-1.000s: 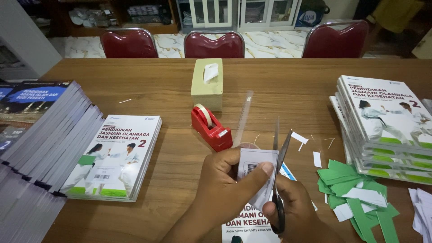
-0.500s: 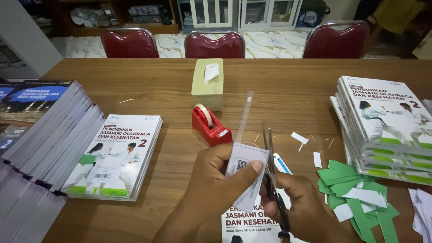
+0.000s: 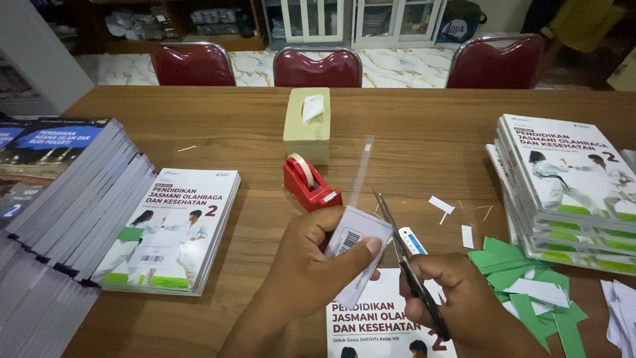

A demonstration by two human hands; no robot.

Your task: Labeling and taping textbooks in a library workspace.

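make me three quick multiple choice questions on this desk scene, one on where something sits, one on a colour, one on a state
1. Where is the tape dispenser?
A. in front of the tissue box
B. on the right book stack
C. on a chair

2. What colour are the paper scraps beside the right hand?
A. blue
B. green and white
C. yellow

3. How do the scissors stand?
A. lying on the table
B. blades open, in the right hand
C. inside a case

Answers: 1 A, it sits just nearer than the box. 2 B, the heap shows both. 3 B, the blades part beside the label sheet in the left hand.
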